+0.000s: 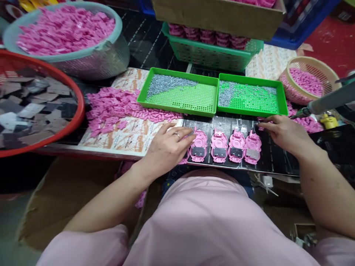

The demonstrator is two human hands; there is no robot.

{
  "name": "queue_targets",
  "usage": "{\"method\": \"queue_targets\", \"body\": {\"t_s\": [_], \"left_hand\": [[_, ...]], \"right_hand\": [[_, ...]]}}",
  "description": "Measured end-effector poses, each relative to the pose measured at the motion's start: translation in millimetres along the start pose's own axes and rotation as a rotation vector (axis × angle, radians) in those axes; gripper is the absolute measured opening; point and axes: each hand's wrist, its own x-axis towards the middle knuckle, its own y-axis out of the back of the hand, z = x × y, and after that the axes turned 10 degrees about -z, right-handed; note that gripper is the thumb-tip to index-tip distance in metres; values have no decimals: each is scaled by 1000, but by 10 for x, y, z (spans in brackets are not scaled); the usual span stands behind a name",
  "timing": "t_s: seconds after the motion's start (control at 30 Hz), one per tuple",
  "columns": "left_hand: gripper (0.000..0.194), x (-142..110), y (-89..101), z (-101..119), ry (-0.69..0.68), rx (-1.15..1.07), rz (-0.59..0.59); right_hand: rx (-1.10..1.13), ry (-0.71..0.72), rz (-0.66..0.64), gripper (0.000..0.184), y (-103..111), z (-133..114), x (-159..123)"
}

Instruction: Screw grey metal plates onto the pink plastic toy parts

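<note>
A row of pink plastic casings (pixel 219 146) lies along the front edge of the black tabletop, with flat dark or grey plates set in their lower halves. My left hand (pixel 168 147), a ring on one finger, bends over the leftmost casing (pixel 184 159) and partly hides it. Its fingertips grip at the upper left edge of the neighbouring casing (pixel 199 142). Beyond the right end of the row, my right hand (pixel 290 135) is closed in a pinch on a small pink plastic piece (pixel 260 126), mostly covered by the fingers.
Two green trays (pixel 177 109) of small silvery screws stand behind the row. Loose pink parts (pixel 111 107) are heaped at left. A red basket (pixel 79 111) holds flat plates; a teal basket (pixel 122 48) holds pink pieces. At right are a beige basket (pixel 330 75) and a grey power screwdriver (pixel 332 99).
</note>
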Motion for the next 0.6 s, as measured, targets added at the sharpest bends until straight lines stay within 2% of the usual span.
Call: {"method": "queue_targets", "body": {"t_s": [0.1, 0.17, 0.2, 0.27, 0.33, 0.37, 0.4, 0.5, 0.53, 0.6], "left_hand": [[19, -16, -27, 61, -14, -24, -8], [19, -42, -55, 105, -29, -36, -21], [19, -59, -72, 125, -32, -41, -34], [21, -98, -104, 164, -39, -51, -65], [24, -136, -130, 201, -57, -64, -93], [26, -153, -140, 218, -66, -70, -104], [27, -167, -148, 233, -75, -75, -113], [31, -190, -164, 261, -96, -73, -124], [31, -191, -168, 265, -105, -67, -120], [32, -189, -175, 268, -119, -51, -114]], "right_hand": [[2, 66, 24, 29, -47, 70, 7], [29, 82, 39, 37, -16, 61, 16], [35, 51, 40, 41, 25, 28, 19], [41, -104, 46, 42, 152, -112, 18], [132, -251, 131, 34, 294, -348, 34], [222, -246, 188, 29, 350, -492, 59], [316, -196, 221, 24, 390, -646, 100], [499, 126, 244, 18, 398, -1095, 306], [496, 217, 238, 16, 375, -1224, 387], [415, 302, 239, 15, 317, -1432, 539]]}}
